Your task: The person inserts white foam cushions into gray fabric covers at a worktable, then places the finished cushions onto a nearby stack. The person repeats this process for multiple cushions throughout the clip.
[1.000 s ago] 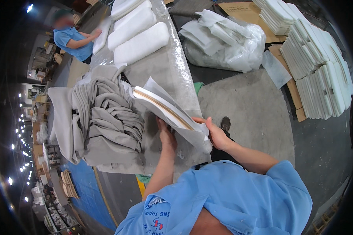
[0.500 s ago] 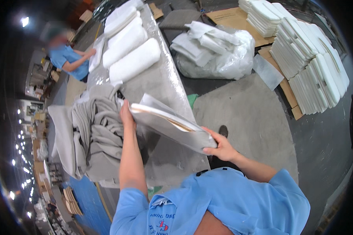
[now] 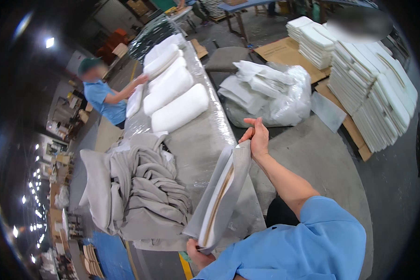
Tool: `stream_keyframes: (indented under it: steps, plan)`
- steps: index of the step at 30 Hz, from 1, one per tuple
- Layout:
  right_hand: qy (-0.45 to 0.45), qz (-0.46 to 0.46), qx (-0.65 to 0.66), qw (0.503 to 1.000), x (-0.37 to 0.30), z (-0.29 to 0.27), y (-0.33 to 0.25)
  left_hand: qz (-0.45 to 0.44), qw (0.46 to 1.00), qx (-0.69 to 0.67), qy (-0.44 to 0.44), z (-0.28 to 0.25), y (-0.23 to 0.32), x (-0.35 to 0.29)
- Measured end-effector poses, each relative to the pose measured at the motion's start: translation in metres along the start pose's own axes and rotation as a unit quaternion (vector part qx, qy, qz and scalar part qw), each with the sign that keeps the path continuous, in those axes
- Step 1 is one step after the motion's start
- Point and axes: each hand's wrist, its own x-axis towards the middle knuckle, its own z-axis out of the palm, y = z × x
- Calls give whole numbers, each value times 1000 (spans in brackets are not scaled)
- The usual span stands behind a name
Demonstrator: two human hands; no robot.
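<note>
A long, slim padded panel is tilted over the near end of the table, partly wrapped in grey sheet material. Along its open side a white layer and a brown edge show. My left hand is closed around the panel's lower end, close to my body. At the upper end, my right hand lies against the wrapped corner with its fingers stretched out past it. A heap of grey fabric lies on the table to the left of the panel.
Several white padded pieces lie on the plastic-covered table, where a co-worker stands at the left. A clear bag of white sheets sits beyond my right hand. Tall stacks of white panels stand on cardboard at the right.
The panel has swung from crosswise to steeply slanted. My left hand has come down toward my body; my right hand has moved up and its fingers have straightened. The view has shifted too.
</note>
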Motion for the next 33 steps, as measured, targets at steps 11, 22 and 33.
stream_keyframes:
  steps: [11, 22, 33]
  plan:
    - [-61, 97, -63, 991, 34, 40, 90, 26, 921, 299, -248, 70, -35, 51]
    - [-31, 239, 158, 958, 38, -20, 130, -132, 888, 137, -418, 322, -14, 220]
    - [32, 345, 55, 936, 59, -1, 154, -36, 786, 408, -463, 372, -76, 310]
